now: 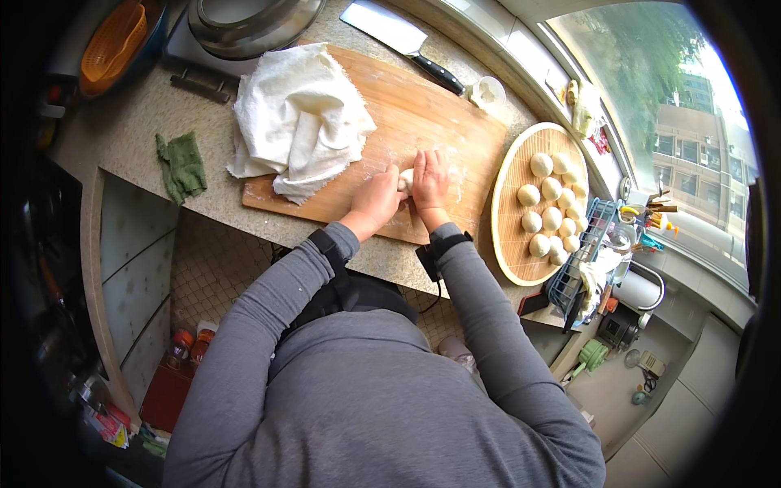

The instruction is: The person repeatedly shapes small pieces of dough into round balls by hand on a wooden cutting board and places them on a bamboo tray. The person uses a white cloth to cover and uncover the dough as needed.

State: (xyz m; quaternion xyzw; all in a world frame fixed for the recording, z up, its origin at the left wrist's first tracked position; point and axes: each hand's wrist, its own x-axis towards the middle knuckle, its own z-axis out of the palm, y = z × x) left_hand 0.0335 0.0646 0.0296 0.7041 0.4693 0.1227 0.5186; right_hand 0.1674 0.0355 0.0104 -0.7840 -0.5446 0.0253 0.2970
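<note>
On the floured wooden board (390, 97), my left hand (377, 196) and my right hand (431, 183) meet around a small piece of pale dough (406, 181). The left fingers are curled against the dough's left side. My right hand lies along its other side with the fingers nearly straight, and its palm is hidden. A crumpled white cloth (299, 122) covers the left part of the board. Several round dough balls (541, 165) rest on a round bamboo tray (509, 262) to the right of the board.
Behind the board lies a cleaver (390, 30) with a black handle, near a small clear cup (488, 93). A green rag (182, 168) is on the counter at left. A blue wire basket (586, 244) with utensils borders the tray. Metal cookware (256, 30) stands at back left.
</note>
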